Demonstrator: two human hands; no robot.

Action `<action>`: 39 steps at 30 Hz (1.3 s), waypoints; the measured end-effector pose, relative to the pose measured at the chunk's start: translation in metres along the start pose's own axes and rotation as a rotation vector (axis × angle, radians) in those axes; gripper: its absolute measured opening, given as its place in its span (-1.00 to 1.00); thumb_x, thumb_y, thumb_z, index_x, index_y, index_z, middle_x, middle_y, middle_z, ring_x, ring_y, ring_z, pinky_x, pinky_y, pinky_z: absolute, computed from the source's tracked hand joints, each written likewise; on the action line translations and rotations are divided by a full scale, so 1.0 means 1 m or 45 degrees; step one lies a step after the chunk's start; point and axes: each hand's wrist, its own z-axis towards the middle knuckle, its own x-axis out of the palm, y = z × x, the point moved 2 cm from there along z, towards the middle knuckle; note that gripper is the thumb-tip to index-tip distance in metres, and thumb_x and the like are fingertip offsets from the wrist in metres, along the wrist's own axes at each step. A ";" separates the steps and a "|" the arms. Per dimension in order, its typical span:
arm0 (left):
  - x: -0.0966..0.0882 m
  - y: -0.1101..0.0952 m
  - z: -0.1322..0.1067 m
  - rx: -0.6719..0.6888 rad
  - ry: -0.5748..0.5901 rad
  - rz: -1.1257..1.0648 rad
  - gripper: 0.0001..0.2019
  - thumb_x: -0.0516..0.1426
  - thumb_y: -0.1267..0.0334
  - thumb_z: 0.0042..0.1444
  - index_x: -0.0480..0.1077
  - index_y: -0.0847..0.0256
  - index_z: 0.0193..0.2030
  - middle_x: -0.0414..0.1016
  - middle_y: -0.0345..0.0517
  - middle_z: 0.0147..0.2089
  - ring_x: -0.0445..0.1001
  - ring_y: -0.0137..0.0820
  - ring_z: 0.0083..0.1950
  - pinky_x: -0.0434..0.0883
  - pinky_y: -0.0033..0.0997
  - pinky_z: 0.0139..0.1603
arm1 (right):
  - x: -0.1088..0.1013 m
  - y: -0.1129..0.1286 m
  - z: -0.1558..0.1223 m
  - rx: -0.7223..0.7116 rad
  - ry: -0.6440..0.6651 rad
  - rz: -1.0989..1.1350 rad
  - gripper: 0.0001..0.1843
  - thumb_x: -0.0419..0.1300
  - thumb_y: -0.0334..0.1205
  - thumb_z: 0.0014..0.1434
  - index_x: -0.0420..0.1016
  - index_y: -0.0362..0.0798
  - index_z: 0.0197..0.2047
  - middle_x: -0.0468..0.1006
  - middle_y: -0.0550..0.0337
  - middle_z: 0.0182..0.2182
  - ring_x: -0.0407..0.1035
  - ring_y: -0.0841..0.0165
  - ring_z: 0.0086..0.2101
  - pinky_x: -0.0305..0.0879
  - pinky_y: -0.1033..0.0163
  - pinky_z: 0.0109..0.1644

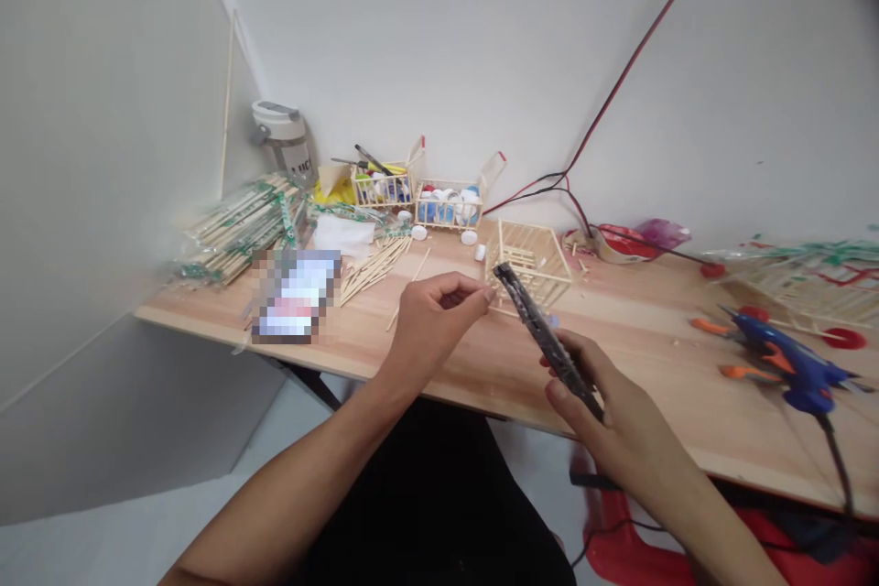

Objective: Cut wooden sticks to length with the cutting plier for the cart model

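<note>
My left hand (436, 320) is above the table's front part, thumb and forefinger pinched together; anything between the fingertips is too small to make out. In my right hand (611, 403) is a long, narrow black tool (532, 316) with whitish smears, its far end tilted up and to the left. That end is close to my left fingertips, and I cannot tell exactly what kind of tool it is. Just behind both hands stands a small open frame of thin wooden sticks (542, 247), with short stick pieces seen through it. My left hand partly hides the table.
Loose sticks (376, 270) and a phone (298, 298) lie left, near bagged stick bundles (240, 224). Two stick baskets (450, 215) hold bottle caps at the back. A blue glue gun (789, 352) with a cable lies right. Cords (642, 46) run up the wall.
</note>
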 end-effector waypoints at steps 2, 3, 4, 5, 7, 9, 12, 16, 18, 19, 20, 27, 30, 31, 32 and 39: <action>0.000 0.002 0.000 -0.032 0.008 -0.045 -0.85 0.21 0.23 0.02 0.51 0.28 -0.45 0.52 -0.15 -0.45 0.46 -0.44 -0.36 0.36 -0.50 -0.29 | 0.001 0.002 0.001 -0.029 -0.030 -0.051 -0.46 0.04 0.10 0.20 0.16 0.09 0.19 0.41 0.08 0.06 0.36 0.22 0.01 0.31 0.12 0.03; 0.000 0.003 -0.001 -0.039 0.012 -0.063 -0.85 0.22 0.23 0.02 0.51 0.28 -0.45 0.52 -0.15 -0.45 0.46 -0.44 -0.36 0.36 -0.50 -0.29 | 0.002 0.003 0.002 -0.039 -0.044 -0.076 -0.46 0.06 0.09 0.20 0.16 0.10 0.19 0.40 0.09 0.08 0.34 0.22 0.03 0.31 0.13 0.05; 0.001 0.005 -0.001 -0.039 0.018 -0.080 -0.85 0.22 0.23 0.01 0.51 0.28 -0.45 0.52 -0.15 -0.45 0.46 -0.44 -0.36 0.36 -0.50 -0.29 | 0.003 0.005 0.003 -0.048 -0.057 -0.100 -0.46 0.07 0.08 0.19 0.16 0.10 0.19 0.39 0.09 0.10 0.33 0.22 0.05 0.31 0.13 0.05; 0.001 0.006 -0.001 -0.034 0.026 -0.096 -0.85 0.23 0.23 0.01 0.50 0.29 -0.44 0.52 -0.15 -0.45 0.46 -0.45 -0.36 0.36 -0.50 -0.29 | 0.004 0.006 0.004 -0.055 -0.072 -0.121 -0.45 0.08 0.07 0.18 0.16 0.09 0.19 0.38 0.08 0.10 0.33 0.22 0.05 0.31 0.13 0.06; 0.000 0.009 -0.002 -0.019 0.037 -0.121 -0.87 0.23 0.25 0.01 0.50 0.29 -0.42 0.51 -0.16 -0.44 0.45 -0.46 -0.36 0.35 -0.51 -0.28 | 0.006 0.008 0.006 -0.071 -0.104 -0.152 -0.43 0.10 0.07 0.17 0.17 0.07 0.19 0.39 0.05 0.09 0.34 0.21 0.03 0.32 0.12 0.04; 0.000 0.013 -0.002 0.004 0.042 -0.138 -0.89 0.22 0.27 0.01 0.49 0.28 -0.42 0.51 -0.16 -0.44 0.44 -0.46 -0.36 0.35 -0.50 -0.28 | 0.008 0.010 0.008 -0.094 -0.133 -0.178 -0.42 0.11 0.05 0.16 0.17 0.05 0.20 0.39 0.03 0.09 0.35 0.20 0.03 0.33 0.12 0.03; -0.002 0.016 -0.002 0.032 0.045 -0.157 -0.90 0.23 0.28 0.01 0.49 0.28 -0.42 0.50 -0.17 -0.43 0.43 -0.46 -0.35 0.35 -0.50 -0.27 | 0.009 0.010 0.009 -0.127 -0.152 -0.218 -0.42 0.12 0.04 0.16 0.17 0.04 0.20 0.39 0.03 0.10 0.34 0.20 0.03 0.35 0.14 0.00; -0.003 0.017 -0.003 0.038 0.046 -0.146 -0.89 0.23 0.26 0.02 0.49 0.27 -0.42 0.49 -0.17 -0.43 0.42 -0.46 -0.36 0.34 -0.49 -0.27 | 0.010 0.009 0.008 -0.156 -0.173 -0.274 -0.43 0.12 0.05 0.16 0.20 0.01 0.18 0.41 0.01 0.08 0.38 0.19 -0.01 0.38 0.17 -0.08; -0.003 0.016 -0.003 0.045 0.040 -0.127 -0.87 0.23 0.24 0.02 0.49 0.27 -0.43 0.50 -0.17 -0.44 0.42 -0.45 -0.36 0.34 -0.49 -0.28 | 0.011 0.008 0.008 -0.167 -0.192 -0.302 -0.44 0.13 0.05 0.16 0.22 -0.01 0.17 0.44 -0.01 0.05 0.41 0.19 -0.04 0.39 0.18 -0.11; -0.003 0.015 -0.003 0.047 0.040 -0.118 -0.85 0.22 0.23 0.03 0.49 0.27 -0.43 0.50 -0.16 -0.43 0.42 -0.45 -0.36 0.34 -0.49 -0.28 | 0.011 0.008 0.008 -0.174 -0.197 -0.309 -0.44 0.13 0.04 0.15 0.23 -0.01 0.16 0.45 -0.01 0.04 0.42 0.19 -0.06 0.39 0.18 -0.13; -0.003 0.015 -0.003 0.047 0.041 -0.111 -0.84 0.22 0.22 0.03 0.49 0.27 -0.44 0.50 -0.16 -0.43 0.42 -0.45 -0.35 0.34 -0.48 -0.27 | 0.011 0.008 0.008 -0.182 -0.198 -0.312 -0.44 0.13 0.04 0.15 0.24 -0.01 0.16 0.46 -0.01 0.04 0.43 0.19 -0.07 0.39 0.18 -0.13; -0.004 0.015 -0.002 0.005 0.064 -0.081 -0.81 0.22 0.17 0.03 0.49 0.27 -0.45 0.52 -0.15 -0.43 0.46 -0.43 -0.34 0.36 -0.47 -0.26 | 0.013 0.005 0.008 -0.175 -0.181 -0.346 -0.45 0.10 0.08 0.16 0.27 -0.03 0.14 0.49 -0.01 0.00 0.44 0.17 -0.08 0.37 0.16 -0.12; -0.003 0.013 -0.003 -0.017 0.078 -0.064 -0.79 0.22 0.14 0.04 0.49 0.27 -0.44 0.53 -0.13 -0.42 0.48 -0.41 -0.32 0.37 -0.46 -0.24 | 0.014 0.004 0.007 -0.152 -0.157 -0.360 -0.47 0.09 0.10 0.17 0.30 -0.03 0.11 0.52 0.00 -0.06 0.45 0.15 -0.11 0.35 0.13 -0.12; -0.003 0.013 -0.003 -0.025 0.083 -0.054 -0.78 0.21 0.14 0.04 0.49 0.27 -0.44 0.53 -0.13 -0.41 0.48 -0.41 -0.32 0.37 -0.46 -0.24 | 0.015 0.004 0.007 -0.147 -0.154 -0.364 -0.48 0.08 0.10 0.17 0.31 -0.03 0.10 0.53 0.01 -0.08 0.46 0.15 -0.13 0.35 0.13 -0.13; -0.003 0.012 -0.003 -0.032 0.087 -0.039 -0.78 0.21 0.14 0.04 0.50 0.27 -0.44 0.53 -0.13 -0.42 0.48 -0.41 -0.33 0.37 -0.46 -0.25 | 0.015 0.004 0.007 -0.143 -0.154 -0.366 -0.49 0.08 0.10 0.17 0.32 -0.03 0.08 0.54 0.01 -0.10 0.46 0.15 -0.15 0.35 0.13 -0.14; -0.005 0.018 -0.006 -0.069 0.081 0.064 -0.80 0.19 0.18 0.06 0.49 0.27 -0.45 0.53 -0.14 -0.43 0.45 -0.42 -0.34 0.34 -0.47 -0.26 | 0.024 0.005 0.003 -0.079 -0.069 -0.351 -0.60 0.04 0.08 0.21 0.31 -0.03 -0.03 0.55 0.11 -0.26 0.46 0.25 -0.32 0.28 0.25 -0.28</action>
